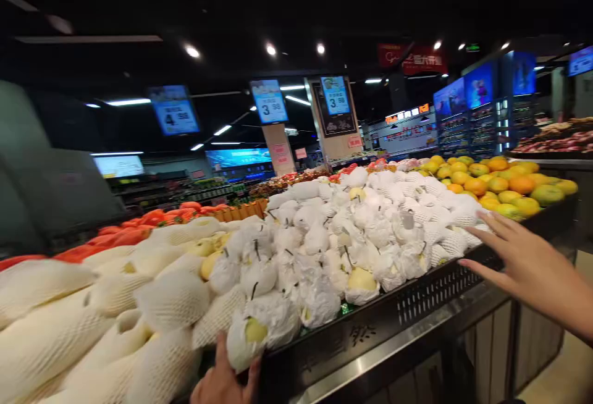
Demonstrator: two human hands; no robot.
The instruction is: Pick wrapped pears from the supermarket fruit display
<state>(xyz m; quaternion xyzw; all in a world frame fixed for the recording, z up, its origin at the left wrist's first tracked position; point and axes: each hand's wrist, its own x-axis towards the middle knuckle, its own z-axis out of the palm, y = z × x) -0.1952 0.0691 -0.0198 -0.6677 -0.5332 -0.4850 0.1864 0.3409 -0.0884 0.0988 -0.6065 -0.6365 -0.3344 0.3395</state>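
My left hand [225,382] is at the bottom, by the near edge of the display. Its index finger and thumb are spread apart against the near side of a pear in white paper wrap [248,336]; a yellow-green patch of skin shows through the torn paper. My right hand [523,252] is raised on the right, fingers spread with nothing in them. It hovers by the front rim, close to pears in white foam nets [449,243]. Between the hands lies a heap of paper-wrapped pears [319,237], several with dark stems sticking out.
Large fruits in cream foam nets [50,286] fill the left side. Orange-yellow fruits [498,181] are piled at the right end. A dark display rim [370,324] with a slotted section runs along the front. Price screens [269,101] hang above the stand.
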